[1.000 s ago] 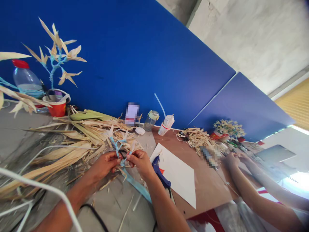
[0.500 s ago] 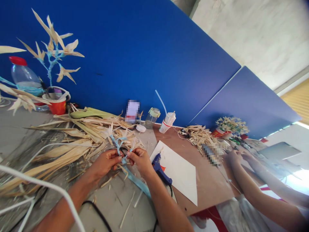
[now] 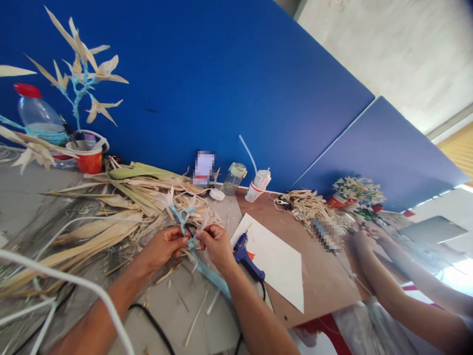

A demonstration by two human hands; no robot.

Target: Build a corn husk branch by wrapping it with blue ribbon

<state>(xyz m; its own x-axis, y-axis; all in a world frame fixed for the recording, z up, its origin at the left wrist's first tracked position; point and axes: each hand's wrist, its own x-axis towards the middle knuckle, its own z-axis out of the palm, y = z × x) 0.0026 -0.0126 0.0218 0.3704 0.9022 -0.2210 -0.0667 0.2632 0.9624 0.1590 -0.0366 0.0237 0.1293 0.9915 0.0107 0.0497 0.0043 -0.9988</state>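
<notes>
In the middle of the head view, a small corn-husk flower branch (image 3: 181, 215) wrapped in light blue strip stands between my hands. My left hand (image 3: 168, 245) is closed, its thumb and fingers pinching the blue-wrapped stem. My right hand (image 3: 216, 242) is closed too, its fingertips pinched on the blue strip at a side stem. From there a light blue strip (image 3: 210, 277) trails down behind my right forearm. Dried corn husks (image 3: 136, 217) lie spread behind and to the left of my hands. A blue glue gun (image 3: 248, 260) rests right of my right hand, on a white board (image 3: 283, 266).
A red cup (image 3: 89, 160) holding a taller husk flower and a red-capped bottle (image 3: 39, 116) stand back left. A glass jar (image 3: 234, 178) and a white cup (image 3: 257, 186) stand near the blue partition. A white frame (image 3: 84, 286) crosses the near left. A co-worker's hands (image 3: 369, 239) are far right.
Both hands keep their pinch on the flower branch with barely any movement. The whole view has shifted very slightly.
</notes>
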